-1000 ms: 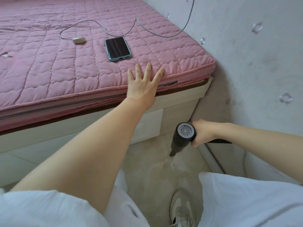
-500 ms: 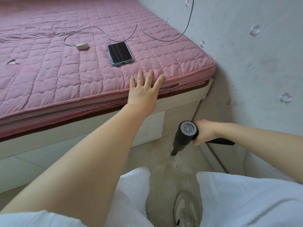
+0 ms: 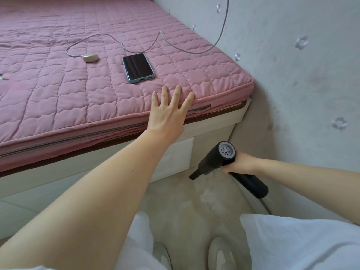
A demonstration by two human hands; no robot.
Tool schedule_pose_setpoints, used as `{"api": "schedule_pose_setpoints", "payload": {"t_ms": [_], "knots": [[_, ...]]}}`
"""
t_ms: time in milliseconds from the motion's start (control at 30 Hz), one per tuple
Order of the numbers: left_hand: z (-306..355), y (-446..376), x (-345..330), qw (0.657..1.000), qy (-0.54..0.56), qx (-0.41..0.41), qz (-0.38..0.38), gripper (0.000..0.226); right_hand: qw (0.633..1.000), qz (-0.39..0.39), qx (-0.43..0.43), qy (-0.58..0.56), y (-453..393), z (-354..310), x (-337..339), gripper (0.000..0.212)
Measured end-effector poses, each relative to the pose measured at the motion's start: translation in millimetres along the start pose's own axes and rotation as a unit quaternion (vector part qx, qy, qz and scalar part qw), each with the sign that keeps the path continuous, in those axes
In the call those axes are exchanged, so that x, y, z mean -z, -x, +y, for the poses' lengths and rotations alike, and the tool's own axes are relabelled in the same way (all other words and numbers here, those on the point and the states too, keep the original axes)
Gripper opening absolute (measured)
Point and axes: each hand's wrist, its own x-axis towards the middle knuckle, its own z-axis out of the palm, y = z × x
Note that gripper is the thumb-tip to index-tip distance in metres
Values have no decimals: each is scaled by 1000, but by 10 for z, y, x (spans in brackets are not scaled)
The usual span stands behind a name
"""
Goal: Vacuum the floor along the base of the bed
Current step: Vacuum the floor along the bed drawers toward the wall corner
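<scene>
The left hand (image 3: pixel 167 114) is lying flat on the edge of the pink mattress (image 3: pixel 78 90), its four visible fingers (image 3: pixel 176 95) straight and spread wide, holding nothing; the thumb is not showing. Just beyond the fingertips one phone (image 3: pixel 138 68) is lying face up with a dark screen, and no brand or writing can be read on it. Farther out from the fingers, one small white charger puck (image 3: pixel 90 57) is resting on the quilting, with one grey cable (image 3: pixel 136 48) looping from it across the mattress and up along the wall (image 3: pixel 292 84). Under the palm, the white bed frame (image 3: pixel 210 131) is running down to the floor (image 3: pixel 187 207). The right hand (image 3: pixel 240 163) is curling its fingers around the one black handheld vacuum (image 3: pixel 218 161), gripping it where the body meets the handle; the handle is sticking out below and behind the hand. Ahead of those fingers the narrow nozzle is pointing down and left toward the floor near the corner of the bed base, and whether its tip is touching the floor cannot be told. The round grey vent cap at the rear is facing the camera, bearing a pattern of slots but no legible label. Nearest the camera, two pale shoes (image 3: pixel 220 254) are standing on the floor between folds of white clothing (image 3: pixel 302 242).
</scene>
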Motion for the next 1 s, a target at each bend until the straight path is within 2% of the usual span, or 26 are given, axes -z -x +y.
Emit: {"api": "schedule_pose_setpoints", "payload": {"t_ms": [133,433,633,1000], "knots": [[-6,-64,-6,1000,-1,-7,0,93,998,11,-26,-50,-64,67,-30,6],[-41,-114,-28,1000,-2,-24,18,95,981,36,-123,-148,-78,153,-161,14],[-5,-152,-33,1000,-2,-20,21,99,979,60,-124,-149,-70,229,-189,10],[67,-218,-34,999,1,-24,30,99,978,70,-120,-154,-70,332,-137,16]]}}
